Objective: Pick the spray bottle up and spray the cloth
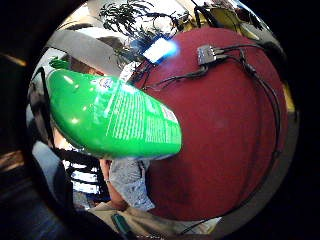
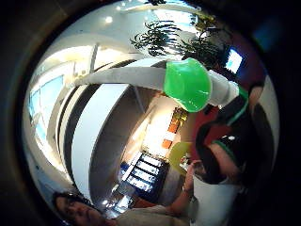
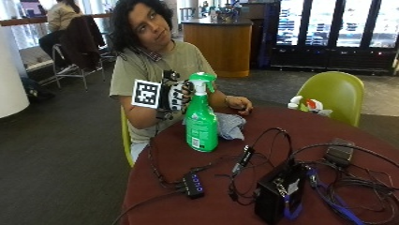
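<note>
Grip: right hand curled round the neck of the bottle, just under the green spray head; fingers clamped on the neck, trigger finger position not readable.
Bottle: upright, base at or barely above the red table; contact with the top cannot be told. Close to the palm in the little-finger view, green body filling much of it.
Nozzle: appears to point toward the cloth side, away from the glove; exact aim uncertain.
Cloth: grey-blue, bunched on the table just behind and beside the bottle, under or beside the bare left hand.
Nearby: black box, USB hub and loose cables spread over the table in front of the bottle.
Risk, aim: spray likely to miss or only graze the cloth if the nozzle stays high and level; mist carried past it onto the table.
Risk, electronics: overspray or drips reaching hub, box and cables if the bottle swings toward the front of the table.
Risk, hand: bare hand at the cloth likely to get wet if left there.
Risk, slip: hold sits high on a narrow neck with a heavy body below; a tilt to aim could let the bottle swing or twist.
Risk, snag: base could catch a cable if dragged rather than lifted.
</note>
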The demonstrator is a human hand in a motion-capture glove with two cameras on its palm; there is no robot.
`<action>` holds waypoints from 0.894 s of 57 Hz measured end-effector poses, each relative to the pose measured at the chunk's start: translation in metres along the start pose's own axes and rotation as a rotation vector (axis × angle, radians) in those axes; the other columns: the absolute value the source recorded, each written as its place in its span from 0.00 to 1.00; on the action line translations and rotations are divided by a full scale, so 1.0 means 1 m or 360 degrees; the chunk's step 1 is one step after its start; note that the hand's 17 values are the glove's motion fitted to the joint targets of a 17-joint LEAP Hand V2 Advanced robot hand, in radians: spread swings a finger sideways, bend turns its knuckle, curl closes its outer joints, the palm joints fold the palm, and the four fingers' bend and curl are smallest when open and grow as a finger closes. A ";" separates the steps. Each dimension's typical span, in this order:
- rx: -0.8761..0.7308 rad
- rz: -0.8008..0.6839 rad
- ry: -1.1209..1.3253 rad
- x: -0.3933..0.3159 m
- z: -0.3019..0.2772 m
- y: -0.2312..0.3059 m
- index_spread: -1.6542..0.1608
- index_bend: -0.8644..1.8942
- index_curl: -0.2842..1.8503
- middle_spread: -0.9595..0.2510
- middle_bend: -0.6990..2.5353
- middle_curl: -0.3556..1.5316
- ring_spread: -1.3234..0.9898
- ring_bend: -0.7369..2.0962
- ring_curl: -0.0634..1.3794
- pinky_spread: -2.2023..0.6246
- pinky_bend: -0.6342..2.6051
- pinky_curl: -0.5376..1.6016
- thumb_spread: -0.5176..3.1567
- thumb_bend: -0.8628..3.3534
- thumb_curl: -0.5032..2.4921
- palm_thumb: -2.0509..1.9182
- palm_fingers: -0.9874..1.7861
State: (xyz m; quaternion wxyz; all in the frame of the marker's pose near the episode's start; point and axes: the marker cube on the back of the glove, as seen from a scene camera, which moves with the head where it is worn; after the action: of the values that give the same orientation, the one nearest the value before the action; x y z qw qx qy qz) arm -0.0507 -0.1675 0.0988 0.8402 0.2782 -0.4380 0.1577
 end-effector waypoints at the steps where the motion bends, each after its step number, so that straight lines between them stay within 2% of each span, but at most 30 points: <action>1: -0.0001 -0.0008 0.0012 0.000 0.001 0.000 0.77 0.51 0.34 0.66 0.41 0.51 0.49 0.55 0.42 0.72 0.44 0.52 0.44 0.21 0.36 0.77 0.87; 5: 0.0061 -0.0056 0.0061 0.000 0.005 -0.004 0.77 0.55 0.36 0.65 0.44 0.53 0.49 0.58 0.44 0.72 0.46 0.54 0.46 0.21 0.37 0.77 0.85; 10: 0.0210 0.0087 0.0094 -0.004 0.009 -0.008 0.78 0.57 0.39 0.64 0.46 0.56 0.49 0.60 0.47 0.72 0.47 0.55 0.47 0.21 0.38 0.77 0.83; 14: 0.0062 0.0064 0.0115 -0.004 0.004 0.008 0.78 0.58 0.41 0.64 0.47 0.58 0.49 0.62 0.49 0.72 0.49 0.57 0.48 0.22 0.39 0.77 0.81; 23: 0.0013 -0.0034 0.0237 -0.002 -0.014 0.032 0.78 0.51 0.40 0.64 0.46 0.59 0.49 0.62 0.49 0.72 0.49 0.57 0.48 0.20 0.39 0.75 0.76; 27: -0.0063 -0.0051 0.0279 -0.002 -0.027 0.044 0.78 0.47 0.39 0.65 0.44 0.57 0.50 0.59 0.47 0.71 0.47 0.55 0.46 0.20 0.40 0.75 0.74; 31: -0.0234 -0.0166 0.0337 -0.001 -0.041 0.064 0.79 0.43 0.38 0.68 0.41 0.55 0.51 0.55 0.44 0.70 0.44 0.53 0.45 0.20 0.39 0.75 0.71; 36: -0.0324 -0.0189 0.0455 -0.002 -0.061 0.080 0.78 0.41 0.38 0.73 0.37 0.51 0.54 0.50 0.41 0.74 0.37 0.51 0.45 0.20 0.39 0.73 0.59; 37: -0.0334 -0.0186 0.0480 -0.003 -0.066 0.083 0.78 0.41 0.38 0.74 0.38 0.52 0.54 0.50 0.41 0.74 0.38 0.51 0.45 0.20 0.39 0.74 0.62; 38: -0.0334 -0.0176 0.0504 -0.004 -0.070 0.085 0.77 0.40 0.37 0.75 0.36 0.50 0.54 0.48 0.40 0.75 0.36 0.49 0.46 0.20 0.38 0.73 0.57; 40: -0.0291 -0.0116 0.0559 -0.007 -0.077 0.086 0.76 0.39 0.36 0.78 0.34 0.49 0.54 0.47 0.38 0.77 0.35 0.49 0.46 0.19 0.38 0.72 0.55; 42: -0.0260 -0.0068 0.0617 -0.010 -0.084 0.086 0.75 0.39 0.35 0.79 0.33 0.47 0.55 0.45 0.37 0.79 0.34 0.47 0.46 0.20 0.38 0.71 0.55; 46: -0.0435 -0.0228 0.0716 -0.011 -0.103 0.099 0.73 0.38 0.34 0.81 0.31 0.45 0.56 0.43 0.34 0.81 0.32 0.45 0.46 0.20 0.37 0.70 0.54; 51: -0.0519 -0.0287 0.0851 -0.015 -0.119 0.107 0.72 0.38 0.33 0.83 0.30 0.43 0.56 0.40 0.32 0.84 0.29 0.43 0.47 0.20 0.36 0.70 0.51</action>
State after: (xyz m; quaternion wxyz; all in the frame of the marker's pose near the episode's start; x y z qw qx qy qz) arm -0.0362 -0.0109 0.0670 0.9696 0.1262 -0.1948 0.0780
